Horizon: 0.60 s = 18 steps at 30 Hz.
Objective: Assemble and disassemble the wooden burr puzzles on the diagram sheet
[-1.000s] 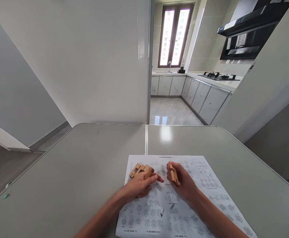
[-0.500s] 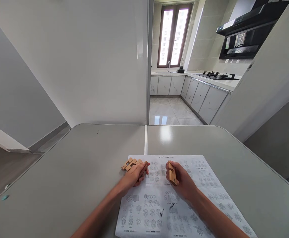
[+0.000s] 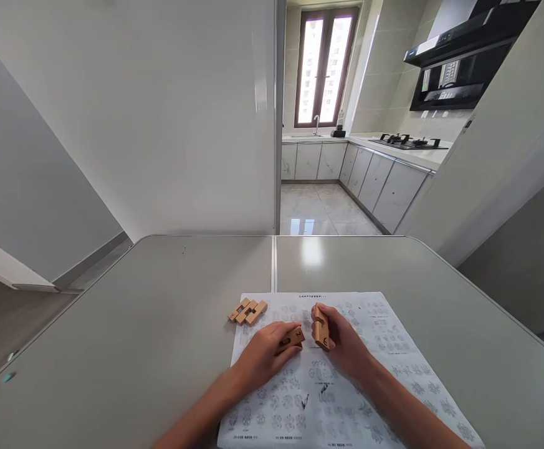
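My left hand (image 3: pixel 269 346) is closed around a notched wooden puzzle piece (image 3: pixel 295 337) with a dark numeral 2 on its end. A second notched wooden puzzle piece (image 3: pixel 321 329), also marked at its lower end, is gripped upright by my right hand (image 3: pixel 345 340). The two pieces are a small gap apart, both above the printed sheet (image 3: pixel 346 405). Three or so more wooden puzzle pieces (image 3: pixel 247 311) lie side by side at the sheet's upper left corner, beyond my left hand. Small line drawings of puzzle shapes cover the paper.
The grey table (image 3: pixel 136 330) has a pale seam (image 3: pixel 274 265) running from its far edge to the sheet. A small teal object (image 3: pixel 9 376) is near the left edge. Past the table stand a white panel (image 3: pixel 197 125) and a kitchen with cabinets (image 3: pixel 393 187).
My left hand has come away from the group of pieces, moving right and nearer to me with one piece in it. My right hand keeps its piece almost in place.
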Each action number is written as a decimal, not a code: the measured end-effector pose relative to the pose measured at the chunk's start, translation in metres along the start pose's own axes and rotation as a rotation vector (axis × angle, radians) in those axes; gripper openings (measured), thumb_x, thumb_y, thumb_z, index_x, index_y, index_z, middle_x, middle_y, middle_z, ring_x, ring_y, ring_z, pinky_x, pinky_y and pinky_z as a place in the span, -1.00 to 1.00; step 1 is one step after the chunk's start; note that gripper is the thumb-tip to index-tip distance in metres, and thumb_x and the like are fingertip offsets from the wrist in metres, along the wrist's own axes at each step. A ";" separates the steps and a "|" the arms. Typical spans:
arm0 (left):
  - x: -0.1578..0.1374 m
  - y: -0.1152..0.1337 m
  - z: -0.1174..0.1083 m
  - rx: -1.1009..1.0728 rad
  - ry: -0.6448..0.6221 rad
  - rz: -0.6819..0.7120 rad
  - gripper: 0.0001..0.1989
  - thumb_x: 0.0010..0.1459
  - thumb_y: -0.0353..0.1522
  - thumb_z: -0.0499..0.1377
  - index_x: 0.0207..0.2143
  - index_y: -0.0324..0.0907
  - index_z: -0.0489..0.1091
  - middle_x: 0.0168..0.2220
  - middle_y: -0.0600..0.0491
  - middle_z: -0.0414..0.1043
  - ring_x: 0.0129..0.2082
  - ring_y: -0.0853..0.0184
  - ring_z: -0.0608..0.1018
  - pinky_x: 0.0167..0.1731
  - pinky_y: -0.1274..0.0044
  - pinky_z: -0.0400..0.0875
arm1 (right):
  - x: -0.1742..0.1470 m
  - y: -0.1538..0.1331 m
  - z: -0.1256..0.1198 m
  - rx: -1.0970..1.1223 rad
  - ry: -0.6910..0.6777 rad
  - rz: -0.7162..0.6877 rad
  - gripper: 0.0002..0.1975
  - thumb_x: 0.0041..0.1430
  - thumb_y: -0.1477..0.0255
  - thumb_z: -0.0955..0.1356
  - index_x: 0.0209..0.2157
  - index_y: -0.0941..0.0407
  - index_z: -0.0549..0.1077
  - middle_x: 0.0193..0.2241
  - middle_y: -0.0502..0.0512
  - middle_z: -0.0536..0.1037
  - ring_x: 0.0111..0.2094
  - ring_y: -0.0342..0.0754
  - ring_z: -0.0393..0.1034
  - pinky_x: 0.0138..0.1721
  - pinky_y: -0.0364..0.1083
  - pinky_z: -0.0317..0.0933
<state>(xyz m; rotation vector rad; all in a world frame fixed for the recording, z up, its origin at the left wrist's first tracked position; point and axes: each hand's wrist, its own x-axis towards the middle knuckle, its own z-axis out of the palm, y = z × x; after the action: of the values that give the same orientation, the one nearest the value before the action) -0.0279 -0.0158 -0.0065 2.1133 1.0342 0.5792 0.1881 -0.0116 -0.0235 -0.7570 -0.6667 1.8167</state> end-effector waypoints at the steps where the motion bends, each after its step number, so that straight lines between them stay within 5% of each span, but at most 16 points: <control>1: 0.000 0.000 0.002 0.026 -0.002 0.021 -0.62 0.30 -0.34 0.26 0.15 -0.05 0.39 -0.02 -0.01 0.55 -0.03 0.18 0.57 0.01 0.38 0.45 | 0.000 0.000 0.000 -0.003 -0.001 -0.004 -0.64 0.27 0.15 0.42 -0.45 0.11 0.41 -0.72 -0.17 0.18 -0.69 -0.25 -0.14 -0.61 -0.20 -0.05; 18: -0.001 -0.006 0.010 0.116 0.090 0.187 -0.64 0.32 -0.38 0.25 0.14 -0.02 0.40 0.05 -0.03 0.46 0.01 0.21 0.56 0.02 0.38 0.54 | -0.004 0.000 0.004 -0.076 0.000 -0.027 -0.63 0.31 0.14 0.40 -0.45 0.11 0.41 -0.71 -0.17 0.17 -0.66 -0.23 -0.11 -0.61 -0.20 -0.05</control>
<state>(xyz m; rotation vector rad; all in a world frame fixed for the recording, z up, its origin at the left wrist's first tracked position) -0.0245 -0.0177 -0.0177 2.3216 0.9446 0.7261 0.1861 -0.0154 -0.0196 -0.7942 -0.7460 1.7749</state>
